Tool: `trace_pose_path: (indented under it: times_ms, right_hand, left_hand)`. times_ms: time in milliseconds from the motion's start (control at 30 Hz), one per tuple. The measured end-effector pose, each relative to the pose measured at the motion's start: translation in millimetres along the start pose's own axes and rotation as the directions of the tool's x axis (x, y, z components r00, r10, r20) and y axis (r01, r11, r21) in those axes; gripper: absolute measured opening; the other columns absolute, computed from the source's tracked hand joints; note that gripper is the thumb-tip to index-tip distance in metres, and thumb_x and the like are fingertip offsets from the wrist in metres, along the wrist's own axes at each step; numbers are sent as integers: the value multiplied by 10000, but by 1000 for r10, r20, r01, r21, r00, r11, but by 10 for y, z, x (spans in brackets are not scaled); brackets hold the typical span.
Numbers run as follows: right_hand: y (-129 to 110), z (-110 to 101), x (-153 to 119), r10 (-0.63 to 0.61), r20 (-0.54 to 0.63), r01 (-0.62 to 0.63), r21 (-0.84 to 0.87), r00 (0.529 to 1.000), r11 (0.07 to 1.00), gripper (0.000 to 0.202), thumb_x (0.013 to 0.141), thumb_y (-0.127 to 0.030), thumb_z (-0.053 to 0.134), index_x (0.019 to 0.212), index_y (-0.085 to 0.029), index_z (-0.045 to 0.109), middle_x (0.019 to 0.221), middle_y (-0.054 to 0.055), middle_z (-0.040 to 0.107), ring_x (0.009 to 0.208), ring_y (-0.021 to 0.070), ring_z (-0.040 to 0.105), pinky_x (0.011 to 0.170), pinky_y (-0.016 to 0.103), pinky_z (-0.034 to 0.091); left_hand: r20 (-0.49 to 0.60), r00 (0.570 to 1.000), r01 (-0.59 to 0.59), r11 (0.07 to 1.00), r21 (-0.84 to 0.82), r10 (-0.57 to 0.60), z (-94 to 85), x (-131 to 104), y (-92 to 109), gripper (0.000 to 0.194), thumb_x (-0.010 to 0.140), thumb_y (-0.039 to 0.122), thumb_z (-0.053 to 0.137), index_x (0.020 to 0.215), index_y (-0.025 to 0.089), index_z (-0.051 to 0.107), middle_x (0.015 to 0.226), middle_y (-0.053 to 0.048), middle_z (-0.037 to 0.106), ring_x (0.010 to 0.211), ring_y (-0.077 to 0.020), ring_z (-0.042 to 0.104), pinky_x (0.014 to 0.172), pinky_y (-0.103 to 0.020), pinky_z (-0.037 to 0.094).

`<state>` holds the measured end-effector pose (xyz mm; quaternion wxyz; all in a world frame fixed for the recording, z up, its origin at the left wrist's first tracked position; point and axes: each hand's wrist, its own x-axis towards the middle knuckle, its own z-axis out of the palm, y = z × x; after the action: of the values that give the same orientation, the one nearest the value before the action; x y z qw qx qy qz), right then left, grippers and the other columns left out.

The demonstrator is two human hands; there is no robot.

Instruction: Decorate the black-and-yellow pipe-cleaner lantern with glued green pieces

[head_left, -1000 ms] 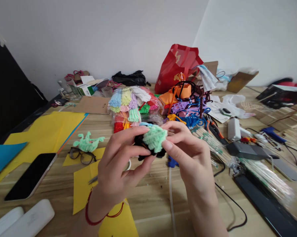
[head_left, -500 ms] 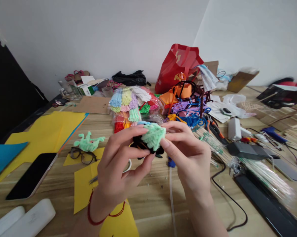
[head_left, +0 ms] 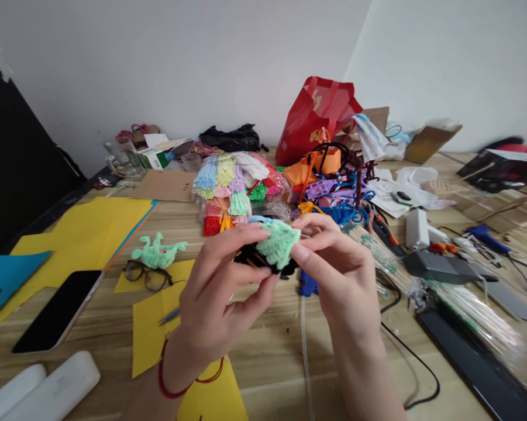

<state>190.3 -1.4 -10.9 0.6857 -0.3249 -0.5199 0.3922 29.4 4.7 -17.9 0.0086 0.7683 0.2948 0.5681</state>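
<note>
A small mint-green fuzzy piece (head_left: 279, 245), with a bit of light blue at its top and black material beneath, is held up between both hands above the table. My left hand (head_left: 228, 286) grips its left side, fingers on top and the thumb below. On its right edge, my right hand (head_left: 337, 266) pinches with thumb and fingertips. Another mint-green fuzzy piece (head_left: 158, 252) lies at the left behind a pair of glasses (head_left: 149, 277). Grey scissor tips (head_left: 170, 316) show beside my left wrist, the rest hidden.
Bundles of coloured fuzzy stems (head_left: 237, 181) lie ahead, a red bag (head_left: 316, 117) behind them. A phone (head_left: 59, 311) and yellow sheets (head_left: 88, 234) are left. Pliers (head_left: 382, 231), a blue glue gun (head_left: 486, 237) and a black cable (head_left: 414, 351) are right.
Both hands and the mint-green piece have shifted slightly to the right. The piece is tilted a little differently, and more of the blue object behind my right hand shows.
</note>
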Motion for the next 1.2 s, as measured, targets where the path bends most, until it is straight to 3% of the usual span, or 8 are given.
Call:
trace_pose_path:
  times_ms: [100, 300, 467, 600, 733, 900, 1033, 1200]
  right_hand:
    - [-1, 16, 1, -15, 5, 15, -30, 1000, 999, 143, 822, -164, 783, 826, -307, 792, 1049, 13, 707, 1051, 184, 660, 1003, 377, 530]
    - [-32, 41, 22, 13, 10, -13, -12, 1000, 1000, 29, 878, -268, 734, 898, -266, 713, 1118, 26, 701, 1105, 188, 659, 1001, 351, 542]
    - [-4, 8, 38, 115, 161, -108, -52, 980, 993, 435, 764, -242, 842, 1138, -296, 627, 1251, 34, 669, 1196, 213, 632, 1062, 382, 511]
    - [57, 4, 35, 151, 191, -143, -54, 970, 988, 461, 764, -233, 841, 1154, -303, 605, 1196, 21, 685, 1104, 189, 671, 998, 356, 551]
    - [85, 30, 30, 48, 142, -29, -136, 989, 990, 411, 783, -194, 821, 1102, -301, 586, 1320, 30, 625, 1239, 202, 616, 1096, 389, 489]
    - [87, 22, 32, -101, 102, 125, -267, 990, 956, 277, 822, -177, 778, 1037, -288, 643, 1356, 57, 560, 1270, 248, 599, 1089, 453, 506]
    - [76, 4, 30, -140, 121, 173, -334, 983, 927, 192, 864, -167, 734, 1024, -271, 716, 1338, 74, 582, 1265, 255, 602, 1108, 471, 486]
    - [84, 1, 29, -98, 200, 155, -293, 975, 943, 218, 895, -165, 702, 1085, -271, 721, 1333, 64, 607, 1307, 214, 564, 1131, 402, 459]
  left_hand:
    - [-23, 999, 44, 997, -58, -45, 19, -11, -19, 258, 820, 37, 688, 893, 274, 618, 1234, -22, 647, 1165, -220, 655, 933, -441, 661]
    - [-12, 961, 262, 928, -263, -275, 34, -9, -84, 199, 866, 74, 669, 823, 256, 604, 1216, -27, 645, 1190, -229, 636, 1017, -492, 592]
    - [14, 936, 326, 852, -409, -352, 25, 28, -119, 168, 876, 97, 682, 806, 230, 606, 1191, -46, 640, 1169, -207, 651, 937, -372, 632]
    - [21, 923, 349, 816, -462, -383, 14, 33, -156, 154, 871, 95, 692, 815, 214, 613, 1214, -42, 627, 1182, -189, 644, 932, -313, 620]
    - [-13, 943, 301, 870, -391, -332, 5, 20, -206, 154, 869, 77, 687, 840, 215, 625, 1221, -38, 620, 1205, -187, 618, 955, -318, 591]
    - [-60, 982, 164, 972, -170, -177, -6, -6, -224, 176, 848, 73, 712, 892, 221, 626, 1246, -38, 619, 1184, -202, 601, 1047, -431, 523]
    - [-79, 993, 84, 996, -34, -86, 4, -8, -190, 176, 861, 79, 703, 918, 222, 618, 1240, -56, 621, 1157, -200, 607, 936, -393, 576]
    - [-63, 998, 10, 999, 50, -6, 20, 10, -158, 187, 861, 87, 707, 945, 225, 613, 1236, -70, 628, 1156, -204, 614, 939, -384, 577]
